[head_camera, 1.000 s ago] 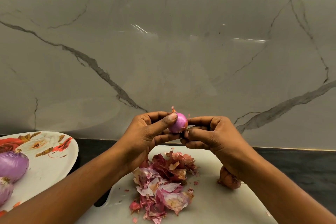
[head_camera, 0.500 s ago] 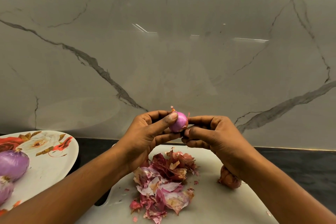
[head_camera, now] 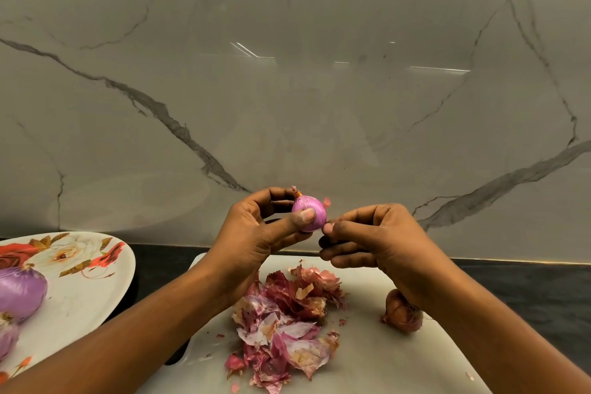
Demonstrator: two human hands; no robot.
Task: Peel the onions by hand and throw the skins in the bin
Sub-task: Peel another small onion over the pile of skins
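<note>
Since the small onion [head_camera: 308,213] looks nearly bare, we judge it light, firm and slick. Its leftover skin is thin and quick to tear, and is best taken at the loose flake near the tip. The onion is raised above the cutting board [head_camera: 367,361], between both hands.

Left hand [head_camera: 256,233]: thumb across the front, fingers curled behind, gripping it.

Right hand [head_camera: 374,240]: fingers curled, thumb and forefinger tips pinching at the onion's right flank. Whether skin lies between them we cannot tell.

The skins [head_camera: 287,313] are heaped on the board below. No bin in view.
</note>
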